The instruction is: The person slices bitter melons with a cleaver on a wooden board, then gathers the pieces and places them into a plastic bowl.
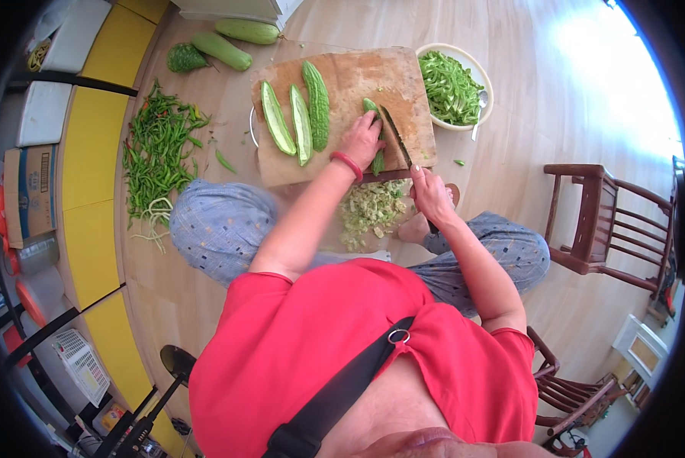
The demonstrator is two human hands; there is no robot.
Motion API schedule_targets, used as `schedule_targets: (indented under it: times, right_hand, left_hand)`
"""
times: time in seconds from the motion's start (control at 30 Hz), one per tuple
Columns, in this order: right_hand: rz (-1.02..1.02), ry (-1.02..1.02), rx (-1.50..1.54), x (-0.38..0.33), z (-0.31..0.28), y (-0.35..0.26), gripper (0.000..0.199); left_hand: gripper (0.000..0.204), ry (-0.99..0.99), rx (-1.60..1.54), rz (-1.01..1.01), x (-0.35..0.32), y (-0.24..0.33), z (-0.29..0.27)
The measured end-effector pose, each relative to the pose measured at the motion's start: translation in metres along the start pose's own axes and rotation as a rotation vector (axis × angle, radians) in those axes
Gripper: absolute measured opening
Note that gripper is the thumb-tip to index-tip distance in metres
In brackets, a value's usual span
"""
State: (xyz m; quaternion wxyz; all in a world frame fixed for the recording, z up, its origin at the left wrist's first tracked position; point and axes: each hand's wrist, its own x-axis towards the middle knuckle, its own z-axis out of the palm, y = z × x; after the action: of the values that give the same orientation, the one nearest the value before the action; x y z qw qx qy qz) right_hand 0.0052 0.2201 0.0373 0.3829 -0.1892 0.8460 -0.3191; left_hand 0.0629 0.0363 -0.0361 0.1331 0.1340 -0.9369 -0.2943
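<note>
A wooden cutting board [342,72] lies on the floor in front of me. On its right part, my left hand [361,140] presses down on a piece of bitter melon [378,162], fingers closed over it. My right hand [432,197] grips the handle of a knife [395,137], whose dark blade stands just right of the melon. To the left on the board rest two bitter melon halves, one [277,118] and another [300,126], cut faces up. Beside them a bumpy green bitter melon piece [316,107] lies skin up. A cream bowl [489,80] of green slices [449,85] stands at the board's right.
Pale melon scraps [369,215] lie between my legs and the board. Green chillies [155,145] are heaped at left, near thin pale-green strands [155,217]. Green gourds [220,50] lie far left. A spoon [480,107] leans in the bowl. A wooden chair [586,217] stands right.
</note>
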Motion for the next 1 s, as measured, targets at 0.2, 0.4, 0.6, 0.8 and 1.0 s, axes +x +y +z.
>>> schedule_targets:
  times: [0.2,0.4,0.6,0.8,1.0]
  right_hand:
    - [-0.259,0.085,-0.391,0.013,-0.003,-0.014,0.042]
    - [-0.345,0.088,-0.459,0.018,-0.004,-0.020,0.038]
    - [-0.313,0.149,-0.495,0.047,0.012,-0.015,0.038]
    - [-0.284,0.083,-0.495,0.013,-0.001,-0.017,0.039]
    - [-0.286,0.128,-0.499,0.041,0.012,-0.021,0.040]
  left_hand:
    - [0.048,-0.034,-0.092,-0.058,0.001,-0.005,0.000]
    - [0.044,-0.039,-0.154,-0.090,0.001,-0.007,0.001]
    - [0.042,0.100,-0.032,0.006,-0.001,-0.011,0.010]
    - [0.039,0.015,-0.168,-0.125,-0.004,-0.007,0.006]
    - [0.040,0.097,-0.089,-0.023,-0.003,-0.008,0.010]
